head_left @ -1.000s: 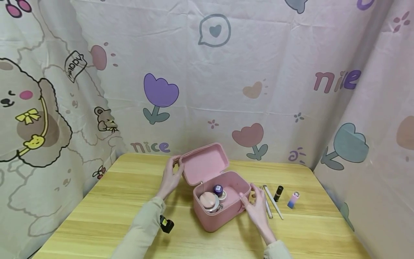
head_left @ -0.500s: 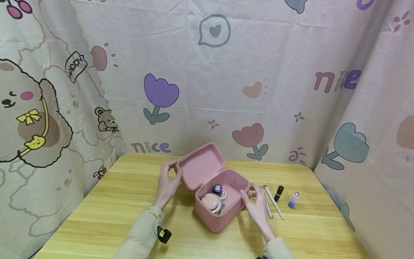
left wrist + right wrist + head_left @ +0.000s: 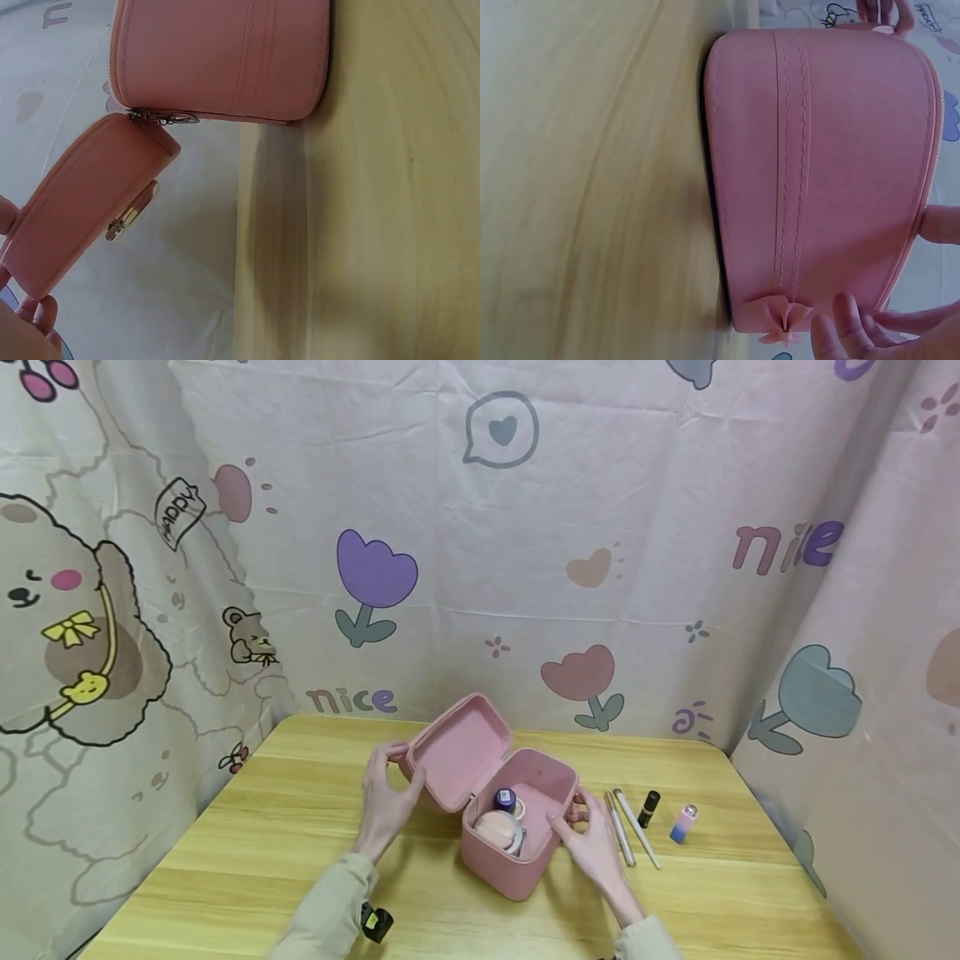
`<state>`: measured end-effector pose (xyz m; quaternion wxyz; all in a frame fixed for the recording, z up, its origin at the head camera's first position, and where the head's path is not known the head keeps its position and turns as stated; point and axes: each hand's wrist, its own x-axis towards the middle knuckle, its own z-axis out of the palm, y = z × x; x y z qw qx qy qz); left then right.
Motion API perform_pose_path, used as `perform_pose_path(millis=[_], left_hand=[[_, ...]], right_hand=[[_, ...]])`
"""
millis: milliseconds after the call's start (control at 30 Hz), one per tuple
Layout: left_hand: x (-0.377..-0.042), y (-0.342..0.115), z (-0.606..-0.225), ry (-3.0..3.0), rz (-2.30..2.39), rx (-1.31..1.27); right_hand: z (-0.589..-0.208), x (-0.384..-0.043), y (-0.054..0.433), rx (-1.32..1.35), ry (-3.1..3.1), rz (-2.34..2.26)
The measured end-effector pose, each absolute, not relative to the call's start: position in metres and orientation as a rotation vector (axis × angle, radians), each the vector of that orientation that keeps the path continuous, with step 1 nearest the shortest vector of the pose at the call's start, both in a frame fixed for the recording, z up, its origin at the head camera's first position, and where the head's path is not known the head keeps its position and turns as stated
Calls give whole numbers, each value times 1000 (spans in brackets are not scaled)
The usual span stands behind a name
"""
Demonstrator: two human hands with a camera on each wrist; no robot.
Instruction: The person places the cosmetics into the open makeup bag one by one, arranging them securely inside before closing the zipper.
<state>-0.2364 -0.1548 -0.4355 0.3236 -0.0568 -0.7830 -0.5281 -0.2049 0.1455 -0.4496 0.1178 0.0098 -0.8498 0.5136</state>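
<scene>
A pink makeup case [image 3: 508,872] stands on the table with its lid [image 3: 463,756] tipped back to the left. My left hand [image 3: 384,806] holds the lid's far edge, thumb on the inner side and fingers behind. At the case's right rim my right hand [image 3: 592,843] grips the wall, with the thumb over the rim and fingers outside. Inside lie a round pale puff [image 3: 495,829], a dark purple-capped jar [image 3: 505,798] and a small cream-coloured round item [image 3: 519,809]. The right wrist view shows a pink bow [image 3: 780,313] on the case's side near my fingers.
Right of the case lie slim pencil-like sticks, one silvery [image 3: 622,837] and one white [image 3: 637,829]. Beyond them are a black tube [image 3: 648,809] and a pink-and-blue tube [image 3: 683,824]. A printed curtain [image 3: 480,527] hangs behind the wooden table [image 3: 240,843].
The case has turned on the table, its lid swinging left and nearer. My left hand has moved slightly left and down with the lid; my right hand keeps its grip on the rim.
</scene>
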Motion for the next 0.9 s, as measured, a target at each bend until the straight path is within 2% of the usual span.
perform_pose_path(millis=[500,900], left_hand=[[-219,-160,-424,-2203,-1409,-68],[-218,-180,-398,-2376,-1655,-153]], right_hand=[[-448,-221,153,98,-2455,1708],[-444,-235,160,156,-2474,1809]])
